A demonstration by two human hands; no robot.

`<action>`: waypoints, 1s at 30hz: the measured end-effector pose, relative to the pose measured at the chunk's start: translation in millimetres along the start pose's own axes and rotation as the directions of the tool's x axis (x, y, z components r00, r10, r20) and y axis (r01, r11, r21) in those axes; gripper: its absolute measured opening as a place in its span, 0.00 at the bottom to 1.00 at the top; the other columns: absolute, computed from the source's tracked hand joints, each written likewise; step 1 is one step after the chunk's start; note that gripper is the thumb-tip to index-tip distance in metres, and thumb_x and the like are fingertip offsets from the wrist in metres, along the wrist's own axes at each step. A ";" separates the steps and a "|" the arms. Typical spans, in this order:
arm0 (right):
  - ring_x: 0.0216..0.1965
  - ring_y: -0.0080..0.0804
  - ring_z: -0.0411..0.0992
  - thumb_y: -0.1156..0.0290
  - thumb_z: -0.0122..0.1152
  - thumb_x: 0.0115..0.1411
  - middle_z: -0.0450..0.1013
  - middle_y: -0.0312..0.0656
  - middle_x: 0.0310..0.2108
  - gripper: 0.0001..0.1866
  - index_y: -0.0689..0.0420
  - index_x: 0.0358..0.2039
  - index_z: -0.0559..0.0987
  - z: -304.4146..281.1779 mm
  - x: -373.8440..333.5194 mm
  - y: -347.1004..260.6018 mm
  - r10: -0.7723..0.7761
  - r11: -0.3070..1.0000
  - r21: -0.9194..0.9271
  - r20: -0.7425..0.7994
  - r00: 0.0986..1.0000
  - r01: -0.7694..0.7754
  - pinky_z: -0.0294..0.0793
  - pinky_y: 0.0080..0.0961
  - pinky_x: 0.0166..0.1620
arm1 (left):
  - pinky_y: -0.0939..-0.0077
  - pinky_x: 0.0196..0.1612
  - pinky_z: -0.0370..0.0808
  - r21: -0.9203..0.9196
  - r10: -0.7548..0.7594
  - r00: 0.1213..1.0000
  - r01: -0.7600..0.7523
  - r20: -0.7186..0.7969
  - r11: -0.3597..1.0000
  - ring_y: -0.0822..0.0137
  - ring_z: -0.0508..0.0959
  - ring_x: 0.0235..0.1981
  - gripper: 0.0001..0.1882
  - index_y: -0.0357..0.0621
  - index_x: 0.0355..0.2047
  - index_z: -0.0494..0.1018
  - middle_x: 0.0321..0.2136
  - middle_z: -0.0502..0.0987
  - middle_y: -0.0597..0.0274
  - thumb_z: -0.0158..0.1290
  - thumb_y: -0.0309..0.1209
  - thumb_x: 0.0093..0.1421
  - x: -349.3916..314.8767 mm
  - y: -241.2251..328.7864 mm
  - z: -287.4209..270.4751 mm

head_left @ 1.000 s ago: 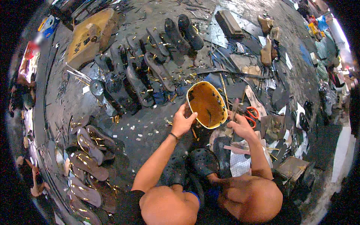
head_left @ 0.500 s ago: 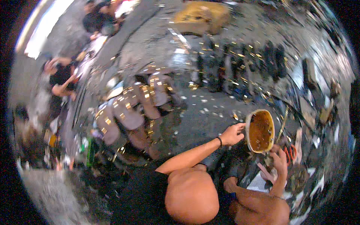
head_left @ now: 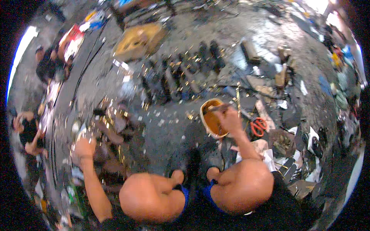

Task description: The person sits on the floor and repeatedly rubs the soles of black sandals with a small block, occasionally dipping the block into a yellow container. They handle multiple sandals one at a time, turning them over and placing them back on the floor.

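Note:
A shallow tub with a pale rim and an amber-brown inside lies on the ground ahead, right of the middle. Over its right side is my right hand, its fingers pinched around a small dark thing that blur keeps me from naming. At the far left, my left hand is stretched out beside a pale, rounded object and a cluster of brown shoe-sole-shaped pieces with shiny gold parts. Motion smears its fingers, so I cannot tell whether they grip anything.
Red-handled scissors lie right of the tub. Dark shoe-like pieces stand in rows farther ahead, with a yellowish block behind them. Scraps litter the right. People sit at the far left.
My left hand has moved from beside the tub to the brown pieces at the far left. My right hand has gone from the tub's lower edge to above it. The view has swung right.

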State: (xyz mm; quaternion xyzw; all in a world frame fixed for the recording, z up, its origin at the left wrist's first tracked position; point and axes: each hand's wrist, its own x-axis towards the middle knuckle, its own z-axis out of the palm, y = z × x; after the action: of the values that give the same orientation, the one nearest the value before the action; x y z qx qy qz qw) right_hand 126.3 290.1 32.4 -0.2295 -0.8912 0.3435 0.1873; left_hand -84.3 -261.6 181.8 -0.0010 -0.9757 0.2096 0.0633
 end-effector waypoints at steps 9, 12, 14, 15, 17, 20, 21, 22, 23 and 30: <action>0.39 0.57 0.78 0.55 0.59 0.59 0.78 0.60 0.37 0.27 0.63 0.50 0.71 -56.3 -21.3 -25.0 0.354 0.910 -0.346 0.362 0.862 -0.229 0.78 0.51 0.43 | 0.54 0.28 0.73 -0.662 0.381 0.924 -0.309 -0.038 0.683 0.46 0.76 0.21 0.20 0.42 0.46 0.77 0.22 0.75 0.43 0.51 0.24 0.50 -99.7 66.0 -39.0; 0.37 0.58 0.78 0.52 0.58 0.60 0.78 0.60 0.35 0.28 0.63 0.51 0.71 -54.7 -44.3 5.3 0.304 0.922 -0.354 0.408 0.861 -0.158 0.78 0.52 0.43 | 0.54 0.36 0.76 -0.860 0.592 0.802 -0.241 0.085 0.450 0.50 0.80 0.32 0.23 0.45 0.50 0.76 0.33 0.79 0.45 0.55 0.28 0.51 -129.8 150.2 65.2; 0.37 0.58 0.78 0.52 0.57 0.61 0.79 0.59 0.34 0.27 0.62 0.50 0.72 -62.7 -60.9 15.1 0.376 0.898 -0.384 0.413 0.829 -0.216 0.78 0.52 0.43 | 0.56 0.45 0.75 -0.867 0.637 0.768 -0.270 0.067 0.417 0.48 0.79 0.41 0.24 0.42 0.53 0.74 0.43 0.78 0.44 0.59 0.33 0.55 -163.5 203.1 96.9; 0.37 0.57 0.79 0.53 0.58 0.60 0.79 0.58 0.34 0.24 0.60 0.48 0.74 -79.8 -69.1 24.6 0.376 0.906 -0.353 0.417 0.827 -0.234 0.77 0.51 0.42 | 0.55 0.51 0.73 -0.874 0.687 0.713 -0.239 0.137 0.423 0.46 0.77 0.46 0.24 0.40 0.53 0.73 0.46 0.77 0.42 0.59 0.33 0.56 -174.3 228.8 123.2; 0.37 0.56 0.79 0.54 0.59 0.60 0.79 0.56 0.35 0.21 0.58 0.44 0.77 -98.5 -69.5 31.5 0.305 0.948 -0.225 0.447 0.841 -0.225 0.77 0.50 0.42 | 0.56 0.54 0.70 -0.872 0.562 0.816 -0.369 -0.137 0.322 0.46 0.76 0.48 0.24 0.35 0.52 0.71 0.45 0.76 0.42 0.59 0.34 0.58 -197.2 241.1 196.7; 0.38 0.50 0.79 0.55 0.61 0.60 0.79 0.54 0.35 0.19 0.57 0.42 0.80 -100.9 -74.3 17.2 0.268 0.946 0.079 0.361 0.893 -0.316 0.76 0.44 0.43 | 0.58 0.55 0.70 -0.877 0.540 0.814 -0.404 -0.215 0.259 0.49 0.76 0.49 0.22 0.34 0.50 0.69 0.44 0.75 0.43 0.59 0.33 0.59 -194.8 234.3 178.3; 0.38 0.49 0.79 0.55 0.61 0.60 0.79 0.53 0.35 0.19 0.58 0.42 0.80 -98.1 -73.5 13.2 0.246 0.936 0.157 0.342 0.907 -0.314 0.76 0.43 0.43 | 0.59 0.55 0.70 -0.880 0.542 0.820 -0.383 -0.184 0.281 0.50 0.75 0.49 0.22 0.34 0.49 0.69 0.44 0.75 0.44 0.59 0.33 0.59 -190.5 234.2 170.0; 0.38 0.48 0.79 0.55 0.61 0.60 0.80 0.53 0.35 0.19 0.58 0.42 0.80 -94.9 -73.9 9.4 0.226 0.922 0.233 0.322 0.919 -0.308 0.76 0.42 0.44 | 0.59 0.55 0.70 -0.882 0.542 0.827 -0.361 -0.152 0.304 0.50 0.75 0.49 0.21 0.34 0.49 0.69 0.45 0.75 0.44 0.59 0.33 0.59 -190.0 232.3 164.9; 0.39 0.47 0.78 0.55 0.61 0.61 0.80 0.51 0.36 0.19 0.58 0.44 0.80 -96.2 -78.7 5.8 0.221 0.924 0.248 0.276 0.935 -0.292 0.75 0.41 0.44 | 0.60 0.55 0.70 -0.889 0.549 0.828 -0.333 -0.117 0.314 0.51 0.75 0.49 0.21 0.34 0.48 0.69 0.45 0.75 0.44 0.59 0.33 0.59 -191.7 235.5 158.8; 0.40 0.34 0.77 0.60 0.61 0.64 0.79 0.47 0.37 0.16 0.60 0.44 0.80 -97.9 -78.6 -6.2 0.268 0.869 0.344 0.278 0.922 -0.357 0.75 0.33 0.46 | 0.62 0.55 0.70 -0.952 0.479 0.878 -0.132 0.018 0.277 0.55 0.75 0.50 0.18 0.35 0.45 0.67 0.45 0.75 0.44 0.59 0.32 0.61 -205.6 245.1 134.0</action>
State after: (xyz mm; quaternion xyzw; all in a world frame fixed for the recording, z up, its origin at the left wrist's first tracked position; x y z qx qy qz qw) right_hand 237.6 295.2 90.8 -0.2901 -0.7713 0.5622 0.0701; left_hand 97.0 -98.7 -65.0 -0.1948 -0.8941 -0.3780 -0.1405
